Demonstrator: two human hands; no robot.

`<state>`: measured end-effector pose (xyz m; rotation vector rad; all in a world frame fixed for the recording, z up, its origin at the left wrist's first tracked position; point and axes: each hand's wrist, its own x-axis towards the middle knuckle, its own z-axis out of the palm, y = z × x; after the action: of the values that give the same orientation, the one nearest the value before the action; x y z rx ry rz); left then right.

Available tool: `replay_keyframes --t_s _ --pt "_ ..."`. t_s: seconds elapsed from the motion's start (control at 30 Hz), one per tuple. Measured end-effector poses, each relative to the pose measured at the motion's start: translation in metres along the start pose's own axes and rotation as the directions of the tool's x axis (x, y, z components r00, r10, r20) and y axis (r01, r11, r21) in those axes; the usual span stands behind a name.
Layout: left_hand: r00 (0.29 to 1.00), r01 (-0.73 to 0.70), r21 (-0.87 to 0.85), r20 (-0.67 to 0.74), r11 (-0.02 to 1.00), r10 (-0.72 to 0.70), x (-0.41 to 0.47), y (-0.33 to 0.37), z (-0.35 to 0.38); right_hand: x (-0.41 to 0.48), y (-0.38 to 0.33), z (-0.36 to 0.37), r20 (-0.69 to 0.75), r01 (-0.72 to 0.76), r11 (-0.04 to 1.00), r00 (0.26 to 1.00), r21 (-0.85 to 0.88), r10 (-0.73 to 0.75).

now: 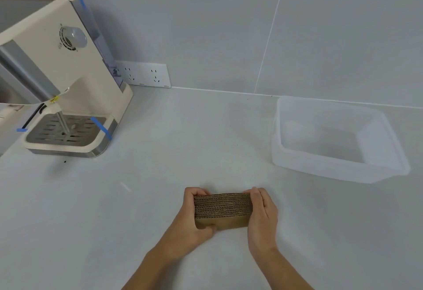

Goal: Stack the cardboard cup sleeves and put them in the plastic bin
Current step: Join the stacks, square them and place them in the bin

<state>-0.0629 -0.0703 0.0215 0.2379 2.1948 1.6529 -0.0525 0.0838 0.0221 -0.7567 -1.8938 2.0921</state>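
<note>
Both hands, left hand [194,218] and right hand [263,211], fingers pressed around the sleeve stack [223,209], seemingly on the counter [160,175], plastic bin [332,170] far right.

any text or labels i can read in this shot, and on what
No readable text anywhere.
Coffee machine: marks around its knob, too blurred to read.
Socket plate: tiny dark marks along its lower edge, too small to read.
Sleeves held by both hands, and the bin: no print visible.

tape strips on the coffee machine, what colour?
Blue tape strips on the coffee machine, head view.
</note>
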Motion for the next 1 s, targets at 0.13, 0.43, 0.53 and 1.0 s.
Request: replay_keyframes --t_s 0.13,0.43,0.53,1.0 --pt "1.0 -0.009 0.05 0.017 0.999 0.008 -0.002 -0.004 -0.002 -0.001 -0.001 -0.002 0.027 0.012 0.998 1.0 -0.059 -0.01" --pt "0.999 0.044 0.074 0.022 0.996 -0.045 -0.002 -0.003 -0.004 -0.002 -0.005 -0.027 0.391 0.035 0.989 0.92 -0.142 0.023" --pt "0.998 0.052 0.096 0.011 0.994 -0.054 -0.003 -0.002 -0.004 -0.001 -0.001 -0.044 0.54 0.046 0.966 0.836 -0.253 0.102" --pt "0.999 -0.004 0.115 -0.049 0.993 0.01 -0.009 -0.004 -0.014 -0.006 0.001 -0.049 0.492 0.127 0.932 0.869 -0.338 0.06"
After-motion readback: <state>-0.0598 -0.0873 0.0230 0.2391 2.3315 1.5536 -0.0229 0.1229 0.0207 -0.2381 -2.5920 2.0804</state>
